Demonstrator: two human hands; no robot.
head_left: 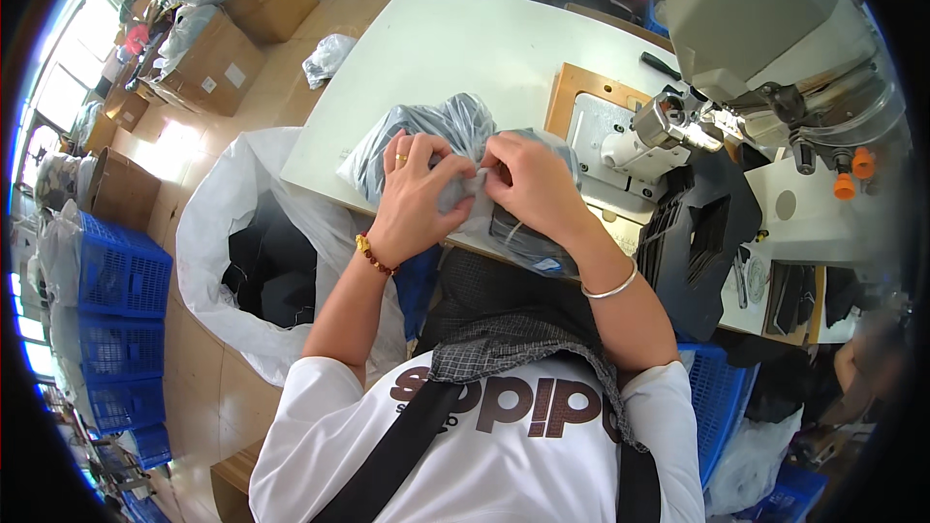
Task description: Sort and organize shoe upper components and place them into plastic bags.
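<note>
A clear plastic bag (455, 116) with dark grey contents lies bunched at the front edge of the white table. My left hand (417, 184) rests over its left part, thumb and forefinger closed on the gathered plastic. Close beside it, my right hand (531, 182) pinches the same crumpled film with its fingers curled in. Below the right hand, another plastic-wrapped dark bundle (528, 244) sits at the table edge. Whether both bundles belong to one bag, I cannot tell.
An industrial sewing machine (644, 150) stands to the right, with stacked dark cut pieces (702, 218) beside it. At the left, a large white sack (208, 266) holds black pieces. Blue crates (121, 276) and cardboard boxes (208, 68) line the floor further left.
</note>
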